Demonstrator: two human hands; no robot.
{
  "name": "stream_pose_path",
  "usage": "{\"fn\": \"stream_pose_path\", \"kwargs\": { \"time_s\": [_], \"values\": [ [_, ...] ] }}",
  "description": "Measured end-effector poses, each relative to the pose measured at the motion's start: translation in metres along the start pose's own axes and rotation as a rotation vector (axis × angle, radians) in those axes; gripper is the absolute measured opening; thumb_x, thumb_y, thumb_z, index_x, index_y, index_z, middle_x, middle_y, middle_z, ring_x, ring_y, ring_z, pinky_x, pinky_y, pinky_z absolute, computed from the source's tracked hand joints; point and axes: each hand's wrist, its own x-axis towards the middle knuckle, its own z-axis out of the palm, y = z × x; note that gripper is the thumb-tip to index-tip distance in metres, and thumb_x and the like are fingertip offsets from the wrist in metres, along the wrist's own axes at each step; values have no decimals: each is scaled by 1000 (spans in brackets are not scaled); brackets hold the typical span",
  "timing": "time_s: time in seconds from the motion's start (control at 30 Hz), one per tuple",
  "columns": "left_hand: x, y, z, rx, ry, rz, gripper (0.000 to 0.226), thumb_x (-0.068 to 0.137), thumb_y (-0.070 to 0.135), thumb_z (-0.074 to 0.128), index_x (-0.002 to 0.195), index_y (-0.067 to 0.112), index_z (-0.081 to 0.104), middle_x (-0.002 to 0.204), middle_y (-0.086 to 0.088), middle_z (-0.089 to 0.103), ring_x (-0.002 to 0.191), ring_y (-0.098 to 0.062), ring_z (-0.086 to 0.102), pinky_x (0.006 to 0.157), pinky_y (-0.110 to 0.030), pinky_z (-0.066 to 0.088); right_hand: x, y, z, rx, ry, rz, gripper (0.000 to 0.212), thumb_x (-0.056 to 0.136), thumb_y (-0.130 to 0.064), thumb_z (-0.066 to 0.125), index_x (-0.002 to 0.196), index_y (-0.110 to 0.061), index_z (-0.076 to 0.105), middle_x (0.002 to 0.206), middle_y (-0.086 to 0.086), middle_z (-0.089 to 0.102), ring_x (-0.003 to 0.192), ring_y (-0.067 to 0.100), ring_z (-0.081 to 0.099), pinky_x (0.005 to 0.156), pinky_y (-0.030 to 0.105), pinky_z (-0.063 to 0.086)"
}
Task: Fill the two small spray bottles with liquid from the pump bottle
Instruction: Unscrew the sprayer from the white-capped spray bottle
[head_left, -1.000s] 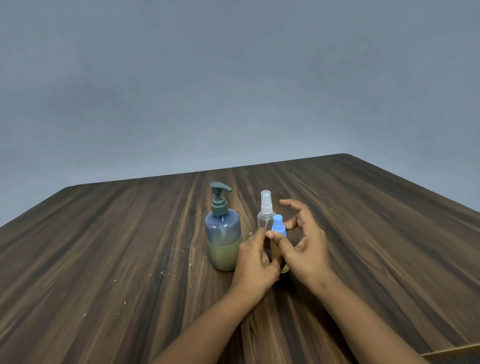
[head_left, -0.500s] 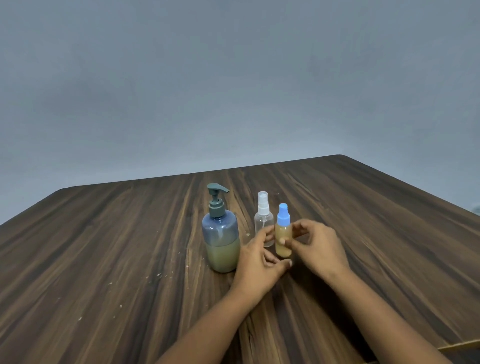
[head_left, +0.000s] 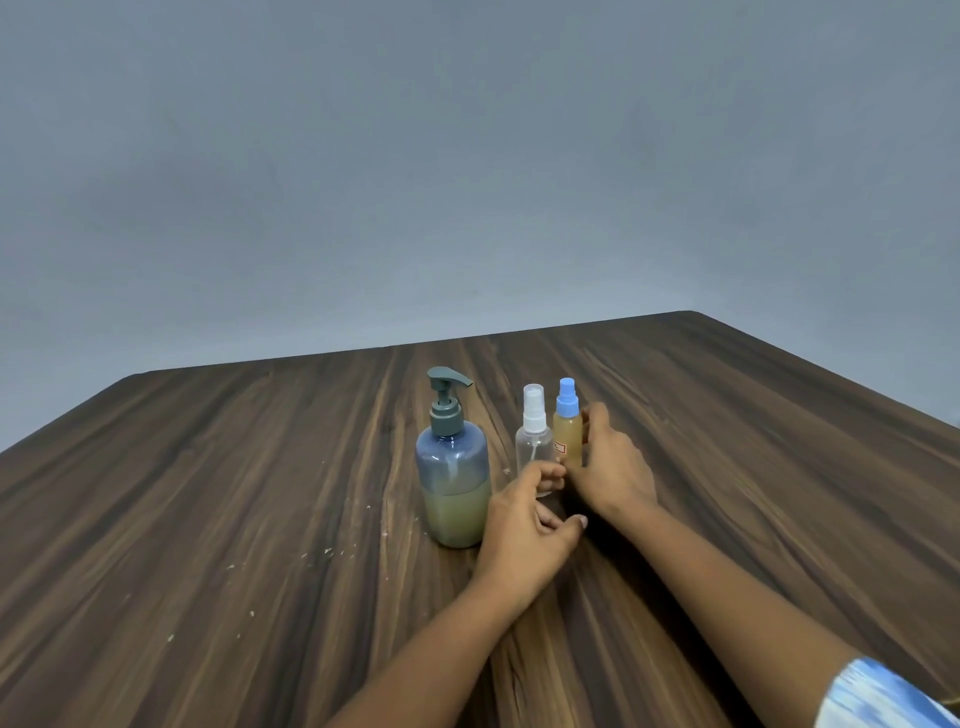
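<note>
A blue-grey pump bottle (head_left: 453, 467), about half full of yellowish liquid, stands on the wooden table (head_left: 208, 493). Right of it stands a clear spray bottle (head_left: 533, 441) with a white cap that looks empty. Beside that stands a blue-capped spray bottle (head_left: 567, 434) filled with amber liquid. My right hand (head_left: 610, 475) grips this blue-capped bottle around its lower body from the right. My left hand (head_left: 524, 530) lies in front of the clear bottle with loosely curled fingers covering its base. I cannot tell whether they touch it.
Small pale crumbs (head_left: 332, 551) are scattered on the table left of and in front of the pump bottle. A grey wall rises behind the table's far edge. A blue patterned sleeve (head_left: 878, 696) shows at the bottom right.
My right hand has carried the blue-capped bottle away from me and set it beside the clear bottle. My left hand has let go of it and stayed nearer to me.
</note>
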Motion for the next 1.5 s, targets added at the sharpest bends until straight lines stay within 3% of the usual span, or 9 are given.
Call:
{"fn": "stream_pose_path", "kwargs": {
  "time_s": [0.23,0.4,0.6,0.73,0.93,1.1,1.23,1.4,1.5],
  "values": [
    [1,-1,0,-28,17,6,33,75,9,71,90,31,52,95,0,64,55,-12,60,61,-23,54,19,11,19,259,128,38,37,81,-13,66,110,-13,44,116,9,56,89,30,62,78,43,51],
    [3,-5,0,-11,66,26,21,71,19,66,81,27,49,76,-5,56,50,-17,50,51,-42,55,-1,-1,7,578,385,-188,16,78,-14,57,93,-19,57,95,1,63,79,21,61,61,21,44],
    [0,-1,0,52,69,60,28,71,13,59,97,22,51,70,-8,53,47,-11,47,47,-39,52,-12,-9,14,578,158,-342,42,84,-26,72,122,-24,56,110,-17,59,100,4,53,79,7,39],
    [-2,1,-2,91,146,106,28,74,0,63,80,21,45,73,1,49,51,-7,42,49,-19,42,-11,-5,19,553,176,-374,29,83,-26,71,109,-18,63,97,-10,63,92,14,56,74,8,37],
    [-8,7,-3,130,235,99,52,73,18,76,106,22,37,71,4,46,58,-8,49,55,-17,42,-21,-6,1,776,200,-386,33,70,-38,59,93,-14,64,82,0,65,72,17,58,64,26,47],
    [-8,9,-1,169,256,143,42,62,26,83,75,29,42,68,9,44,60,-5,44,55,-12,35,-28,-6,-6,942,70,-359,22,71,-40,68,82,-21,62,70,-9,61,65,11,56,62,28,46],
    [-6,11,-3,149,268,126,39,63,26,82,74,36,46,70,11,50,58,-4,48,54,-10,36,-28,-7,-8,1023,62,-274,29,65,-29,83,83,-14,66,74,-2,64,67,11,57,64,28,48],
    [-7,12,-5,115,254,84,33,68,27,82,74,36,51,63,14,54,55,7,50,51,-8,35,-24,-6,-18,1203,-110,-211,42,80,2,66,117,-16,59,73,4,67,75,13,67,75,23,54],
    [-7,13,-4,109,250,72,32,69,25,81,74,36,51,63,15,55,52,9,49,50,-8,35,-26,-6,-21,1269,-252,-207,54,90,-4,57,136,-26,40,94,7,75,82,13,70,75,22,56]
  ]
}}
